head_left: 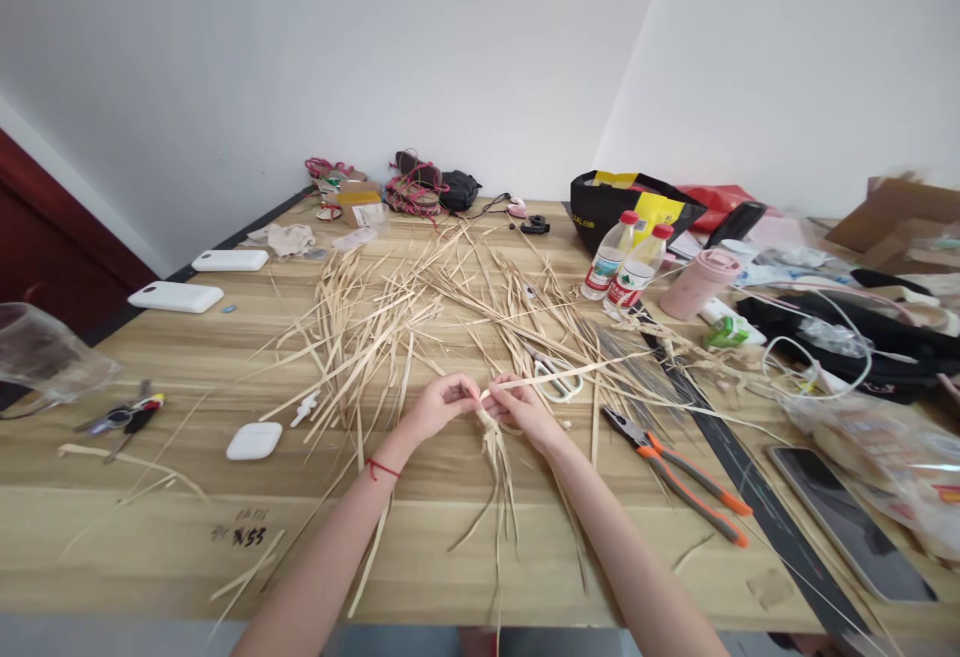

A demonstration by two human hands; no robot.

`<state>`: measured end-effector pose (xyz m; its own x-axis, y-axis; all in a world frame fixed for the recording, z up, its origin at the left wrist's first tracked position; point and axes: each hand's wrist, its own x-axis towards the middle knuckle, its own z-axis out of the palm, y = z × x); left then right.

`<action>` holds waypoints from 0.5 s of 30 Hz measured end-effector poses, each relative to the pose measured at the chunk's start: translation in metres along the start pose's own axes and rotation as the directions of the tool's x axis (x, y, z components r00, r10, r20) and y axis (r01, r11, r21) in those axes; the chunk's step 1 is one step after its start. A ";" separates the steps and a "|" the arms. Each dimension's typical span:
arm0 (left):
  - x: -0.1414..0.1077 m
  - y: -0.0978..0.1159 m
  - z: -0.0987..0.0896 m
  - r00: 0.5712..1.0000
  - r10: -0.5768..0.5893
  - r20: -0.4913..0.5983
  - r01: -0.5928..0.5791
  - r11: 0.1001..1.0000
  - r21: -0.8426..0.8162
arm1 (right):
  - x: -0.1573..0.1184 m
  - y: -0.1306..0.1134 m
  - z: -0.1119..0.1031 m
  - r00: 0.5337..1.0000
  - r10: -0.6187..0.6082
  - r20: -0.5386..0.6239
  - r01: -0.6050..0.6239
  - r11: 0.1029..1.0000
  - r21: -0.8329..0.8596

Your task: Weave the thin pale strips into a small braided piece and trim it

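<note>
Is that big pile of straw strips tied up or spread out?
Spread out: the pale strips lie loose, crossing at many angles on the wooden table. No tie shows.

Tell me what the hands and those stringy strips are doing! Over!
Left hand, right hand: close together, pinching strip bundle. Bundle's ends splayed loose on the near side. Loose strips spread beyond; scissors close by right hand.
</note>
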<state>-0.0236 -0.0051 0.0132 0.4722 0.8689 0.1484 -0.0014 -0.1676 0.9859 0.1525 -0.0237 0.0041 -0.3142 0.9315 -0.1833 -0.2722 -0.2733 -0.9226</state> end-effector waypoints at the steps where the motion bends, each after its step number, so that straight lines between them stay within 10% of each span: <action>1: 0.000 0.000 0.000 1.000 -0.010 0.007 0.010 1.000 -0.013 | 0.000 0.001 0.000 1.000 0.009 0.024 -0.010 1.000 0.005; 15: 0.000 0.007 0.003 0.992 -0.127 -0.015 0.116 0.942 -0.314 | 0.007 0.003 -0.008 0.989 -0.129 -0.079 0.127 0.991 -0.031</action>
<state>-0.0212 -0.0075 0.0196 0.4552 0.8901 0.0228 -0.2229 0.0891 0.9708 0.1565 -0.0160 -0.0029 -0.2037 0.9750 -0.0892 -0.2812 -0.1455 -0.9485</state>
